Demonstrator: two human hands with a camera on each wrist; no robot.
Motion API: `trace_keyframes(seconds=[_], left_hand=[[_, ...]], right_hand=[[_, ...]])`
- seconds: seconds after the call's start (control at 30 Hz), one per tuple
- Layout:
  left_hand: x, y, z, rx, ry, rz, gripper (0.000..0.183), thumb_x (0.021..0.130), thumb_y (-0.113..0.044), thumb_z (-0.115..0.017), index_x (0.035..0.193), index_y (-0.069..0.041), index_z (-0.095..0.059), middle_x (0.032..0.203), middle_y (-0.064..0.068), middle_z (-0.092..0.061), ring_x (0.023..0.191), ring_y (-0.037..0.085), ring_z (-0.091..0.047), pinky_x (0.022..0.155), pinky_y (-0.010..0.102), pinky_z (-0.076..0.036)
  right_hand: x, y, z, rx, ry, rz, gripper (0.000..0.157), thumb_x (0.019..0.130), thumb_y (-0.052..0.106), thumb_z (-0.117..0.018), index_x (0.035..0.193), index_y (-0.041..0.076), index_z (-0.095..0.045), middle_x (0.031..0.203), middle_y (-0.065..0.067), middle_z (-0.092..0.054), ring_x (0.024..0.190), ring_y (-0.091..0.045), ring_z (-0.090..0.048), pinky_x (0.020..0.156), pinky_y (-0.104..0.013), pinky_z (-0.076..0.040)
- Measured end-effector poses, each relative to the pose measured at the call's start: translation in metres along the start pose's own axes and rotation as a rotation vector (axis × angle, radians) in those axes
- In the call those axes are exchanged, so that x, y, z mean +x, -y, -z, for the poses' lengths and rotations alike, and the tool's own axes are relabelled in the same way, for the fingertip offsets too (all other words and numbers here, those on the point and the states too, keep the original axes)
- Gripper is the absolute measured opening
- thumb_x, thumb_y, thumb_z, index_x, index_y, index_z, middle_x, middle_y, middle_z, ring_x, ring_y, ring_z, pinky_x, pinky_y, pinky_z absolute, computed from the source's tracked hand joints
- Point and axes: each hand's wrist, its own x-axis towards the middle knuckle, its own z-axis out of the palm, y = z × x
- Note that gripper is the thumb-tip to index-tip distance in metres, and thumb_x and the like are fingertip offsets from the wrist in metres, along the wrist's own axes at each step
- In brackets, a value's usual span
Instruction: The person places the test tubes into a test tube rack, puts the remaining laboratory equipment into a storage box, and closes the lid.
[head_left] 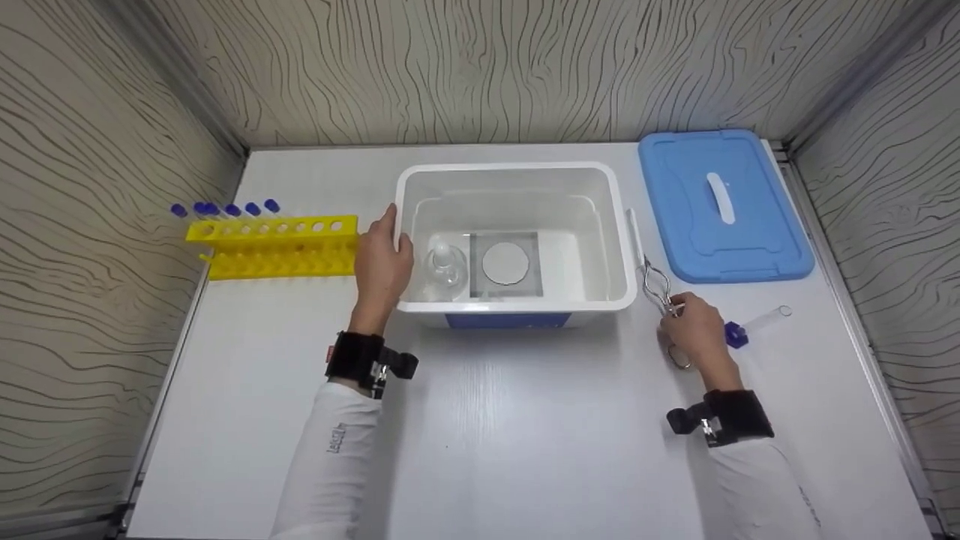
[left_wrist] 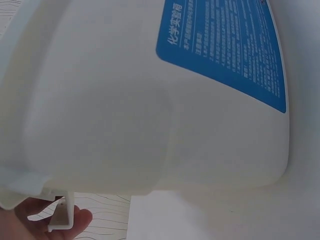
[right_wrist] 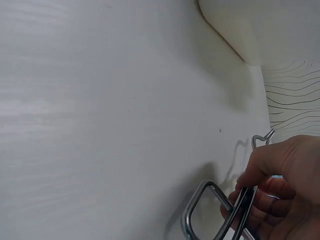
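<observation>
A white plastic box (head_left: 517,306) stands open at the table's middle, a blue label on its front. My left hand (head_left: 382,270) is at its left side, fingers about the white side latch (left_wrist: 62,216) in the left wrist view. Inside the box are a clear round glass vessel, likely a spirit lamp (head_left: 448,276), and a wire gauze (head_left: 505,264) with a white disc. Right of the box, my right hand (head_left: 694,330) holds metal crucible tongs (head_left: 657,283) by the handles, low over the table. The right wrist view shows the looped handle ends (right_wrist: 187,215) between thumb and fingers.
A yellow test tube rack (head_left: 281,259) with several blue-capped tubes stands at the left. At the back right lies a blue lid (head_left: 724,225) with a white handle. A clear tube (head_left: 769,321) with a dark blue stopper (head_left: 736,334) lies right of my right hand.
</observation>
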Motion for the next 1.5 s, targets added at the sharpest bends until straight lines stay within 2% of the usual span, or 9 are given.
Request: trace_keyframes(seconds=[0.27, 0.33, 0.6, 0.73, 0.9, 1.03, 1.17, 1.33, 1.5], left_hand=[[0.000, 0.001, 0.001, 0.000, -0.015, -0.018, 0.054, 0.099, -0.016, -0.054, 0.151, -0.007, -0.041, 0.138, 0.020, -0.060, 0.129, 0.031, -0.058, 0.113, 0.043, -0.045], [0.000, 0.000, 0.001, 0.005, -0.017, -0.017, 0.054, 0.099, -0.016, -0.054, 0.150, -0.007, -0.042, 0.136, 0.020, -0.060, 0.127, 0.032, -0.058, 0.112, 0.044, -0.046], [-0.001, 0.000, 0.000, 0.014, -0.012, -0.003, 0.054, 0.099, -0.017, -0.053, 0.151, -0.007, -0.041, 0.132, 0.020, -0.062, 0.123, 0.032, -0.060, 0.108, 0.045, -0.049], [-0.001, -0.001, 0.000, 0.021, -0.012, -0.007, 0.054, 0.099, -0.017, -0.053, 0.151, -0.008, -0.041, 0.131, 0.021, -0.062, 0.122, 0.033, -0.061, 0.108, 0.045, -0.049], [-0.001, -0.002, 0.001, 0.030, -0.011, -0.005, 0.054, 0.099, -0.017, -0.053, 0.151, -0.008, -0.041, 0.133, 0.020, -0.061, 0.124, 0.033, -0.059, 0.110, 0.046, -0.047], [-0.001, -0.003, 0.001, 0.025, -0.006, 0.001, 0.054, 0.099, -0.017, -0.053, 0.152, -0.008, -0.040, 0.135, 0.020, -0.060, 0.126, 0.033, -0.059, 0.111, 0.046, -0.047], [-0.001, -0.002, 0.001, 0.026, -0.007, 0.000, 0.054, 0.099, -0.018, -0.053, 0.151, -0.008, -0.040, 0.135, 0.020, -0.060, 0.126, 0.033, -0.058, 0.111, 0.046, -0.046], [-0.001, -0.001, 0.001, 0.026, -0.020, -0.013, 0.054, 0.099, -0.016, -0.053, 0.151, -0.007, -0.042, 0.133, 0.021, -0.061, 0.125, 0.033, -0.059, 0.110, 0.045, -0.047], [-0.002, -0.001, 0.001, 0.024, -0.017, -0.020, 0.054, 0.099, -0.016, -0.053, 0.151, -0.007, -0.041, 0.132, 0.021, -0.062, 0.124, 0.033, -0.060, 0.108, 0.045, -0.049]], right_hand=[[-0.007, 0.025, 0.025, 0.042, -0.159, 0.092, 0.041, 0.084, 0.006, -0.058, 0.119, -0.014, -0.063, 0.104, -0.031, -0.069, 0.088, -0.040, -0.066, 0.063, -0.029, -0.048], [-0.009, 0.033, 0.033, 0.084, -0.184, 0.118, 0.040, 0.084, 0.004, -0.057, 0.118, -0.014, -0.064, 0.102, -0.031, -0.069, 0.079, -0.032, -0.066, 0.059, -0.022, -0.047], [-0.022, 0.076, 0.075, 0.218, -0.250, 0.127, 0.042, 0.094, 0.014, -0.055, 0.131, -0.006, -0.060, 0.115, -0.027, -0.067, 0.091, -0.018, -0.064, 0.061, -0.004, -0.043], [-0.029, 0.098, 0.091, 0.282, -0.306, 0.168, 0.039, 0.096, 0.018, -0.058, 0.130, -0.001, -0.062, 0.112, -0.017, -0.066, 0.083, 0.004, -0.055, 0.065, -0.002, -0.045], [-0.036, 0.128, 0.104, 0.384, -0.351, 0.297, 0.035, 0.094, 0.015, -0.063, 0.125, 0.000, -0.066, 0.097, 0.008, -0.062, 0.081, 0.004, -0.058, 0.069, -0.004, -0.050], [-0.038, 0.150, 0.109, 0.443, -0.318, 0.384, 0.033, 0.093, 0.011, -0.065, 0.124, -0.001, -0.066, 0.093, 0.016, -0.060, 0.083, 0.001, -0.060, 0.071, -0.007, -0.052], [-0.035, 0.171, 0.104, 0.431, -0.262, 0.470, 0.031, 0.092, 0.007, -0.064, 0.121, -0.005, -0.067, 0.098, 0.000, -0.068, 0.084, 0.000, -0.061, 0.070, -0.007, -0.052], [-0.023, 0.190, 0.087, 0.274, -0.176, 0.501, 0.030, 0.092, 0.005, -0.062, 0.121, -0.004, -0.067, 0.107, -0.021, -0.072, 0.090, -0.018, -0.066, 0.069, -0.008, -0.047], [-0.010, 0.197, 0.070, 0.108, -0.076, 0.483, 0.031, 0.092, 0.004, -0.059, 0.121, -0.004, -0.066, 0.106, -0.023, -0.073, 0.095, -0.036, -0.071, 0.077, -0.032, -0.056]])
